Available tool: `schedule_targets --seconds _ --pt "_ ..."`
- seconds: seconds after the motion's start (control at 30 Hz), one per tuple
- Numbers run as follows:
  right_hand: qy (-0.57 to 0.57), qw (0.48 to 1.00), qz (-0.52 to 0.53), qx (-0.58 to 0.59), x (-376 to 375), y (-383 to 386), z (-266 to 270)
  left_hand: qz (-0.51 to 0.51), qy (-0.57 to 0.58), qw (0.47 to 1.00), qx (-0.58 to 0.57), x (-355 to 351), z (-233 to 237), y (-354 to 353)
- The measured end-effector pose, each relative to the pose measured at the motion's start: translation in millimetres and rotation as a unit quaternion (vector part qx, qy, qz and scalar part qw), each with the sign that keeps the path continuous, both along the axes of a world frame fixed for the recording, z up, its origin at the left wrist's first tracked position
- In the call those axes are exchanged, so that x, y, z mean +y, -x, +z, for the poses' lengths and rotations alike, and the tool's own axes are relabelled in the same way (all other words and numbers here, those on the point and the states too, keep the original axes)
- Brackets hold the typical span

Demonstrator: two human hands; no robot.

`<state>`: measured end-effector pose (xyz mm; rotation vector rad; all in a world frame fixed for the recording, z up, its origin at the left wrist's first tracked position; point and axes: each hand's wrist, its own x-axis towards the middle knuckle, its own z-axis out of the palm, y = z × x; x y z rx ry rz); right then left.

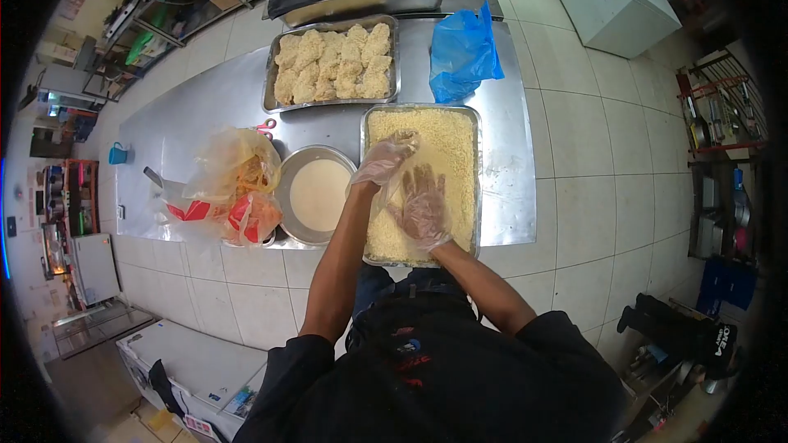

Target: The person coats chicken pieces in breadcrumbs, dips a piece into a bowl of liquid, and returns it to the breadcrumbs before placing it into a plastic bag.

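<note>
Breadcrumbs point(443, 135) fill a rectangular metal tray point(478, 197) at the near side of the table. My left hand point(387, 160), in a clear plastic glove, is over the tray's left part with its fingers curled together; whatever they hold, if anything, is hidden. My right hand point(424, 209), also gloved, lies palm down on the crumbs with its fingers spread. Left of the tray is a round metal bowl point(283, 197) of pale, milky batter point(320, 195). Behind, another metal tray point(267, 86) carries rows of crumb-coated pieces point(328, 66).
A blue plastic bag point(461, 57) stands behind the crumb tray. Plastic bags point(238, 184) with orange contents sit left of the bowl, near pink-handled scissors point(268, 124). A blue cup point(118, 153) is at the table's far left. Another person point(694, 332) is at lower right.
</note>
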<state>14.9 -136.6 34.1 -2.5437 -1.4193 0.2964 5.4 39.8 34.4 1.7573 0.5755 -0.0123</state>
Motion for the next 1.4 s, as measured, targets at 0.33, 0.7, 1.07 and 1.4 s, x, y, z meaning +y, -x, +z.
schedule_targets --seconds 0.33,0.7,1.07,1.4 --pt "0.011 0.985 0.173 -0.026 -8 -27 -17 0.114 -0.135 0.976 0.127 -1 -6 28" --pt "0.001 0.986 0.141 -0.087 60 -51 -27 0.116 -0.476 0.855 0.170 -111 -48 81" --pt "0.114 0.932 -0.223 0.263 20 -100 4 0.335 -0.295 0.892 -0.068 -123 -56 57" --pt "-0.135 0.752 0.204 0.613 -14 -163 -133 0.258 -0.219 0.932 -0.128 -110 -77 31"
